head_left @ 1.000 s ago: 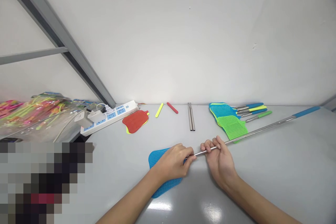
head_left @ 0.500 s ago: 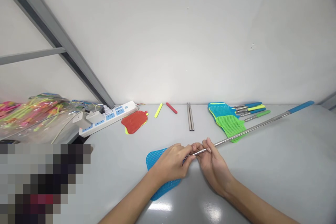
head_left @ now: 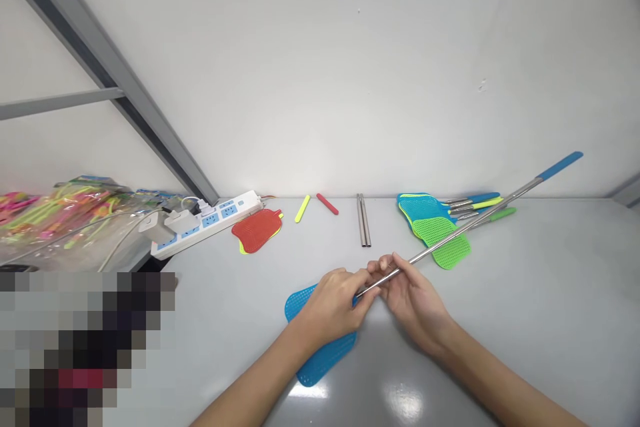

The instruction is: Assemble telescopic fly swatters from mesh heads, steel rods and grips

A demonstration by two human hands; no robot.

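A blue fly swatter (head_left: 327, 360) with an extended metal rod slants across the table, its blue grip end raised toward the far right. My left hand (head_left: 333, 303) is closed around the neck where the head meets the rod, covering part of the mesh. Just right of it, my right hand (head_left: 413, 300) is closed around the thin part of the rod with thumb and fingers. Beyond the rod lies a pile of swatters with a green mesh head (head_left: 447, 243) on top and a blue head (head_left: 423, 205) behind it.
Two metal rods (head_left: 364, 221), a red grip (head_left: 327, 204) and a yellow grip (head_left: 303, 208) lie near the wall. Left of them are a red swatter head (head_left: 257, 230) over a yellow one, and a white power strip (head_left: 235, 212). Bagged colourful items (head_left: 80, 213) sit at far left.
The rod's far end has swung upward and slightly left, so it slopes more steeply. The blue mesh head has shifted slightly right. Both hands keep their hold.
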